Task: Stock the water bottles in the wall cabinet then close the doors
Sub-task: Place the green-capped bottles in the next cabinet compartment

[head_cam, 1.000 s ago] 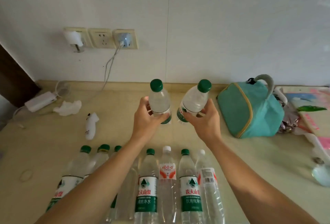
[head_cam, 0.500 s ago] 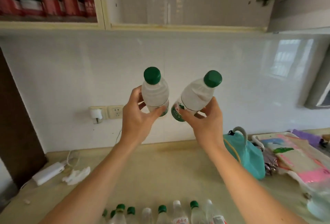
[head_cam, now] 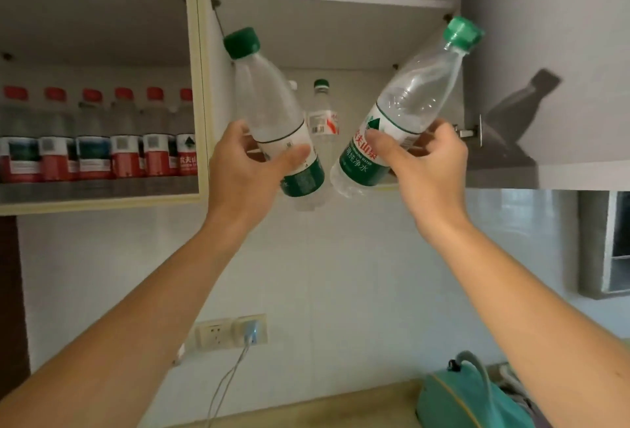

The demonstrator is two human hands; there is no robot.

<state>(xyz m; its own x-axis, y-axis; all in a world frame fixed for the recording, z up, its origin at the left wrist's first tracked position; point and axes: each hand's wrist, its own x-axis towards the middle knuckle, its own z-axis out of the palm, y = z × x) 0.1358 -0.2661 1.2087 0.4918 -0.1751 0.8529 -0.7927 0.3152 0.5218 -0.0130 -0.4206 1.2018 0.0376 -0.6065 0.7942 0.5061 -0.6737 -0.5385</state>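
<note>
Water bottles are partly stocked already. Each hand carries one green-capped bottle just in front of the wall cabinet point(head_cam: 201, 86): the left hand point(head_cam: 245, 168) has its fingers curled around the left bottle point(head_cam: 272, 114), and the right hand point(head_cam: 429, 161) grips the right bottle point(head_cam: 405, 110), both tilted. Inside the cabinet's open right part stands one bottle point(head_cam: 320, 114); its left part holds a row of red-capped bottles point(head_cam: 92, 138). I judge these two must still go in, and the cabinet door point(head_cam: 545, 52) is not yet closed.
</note>
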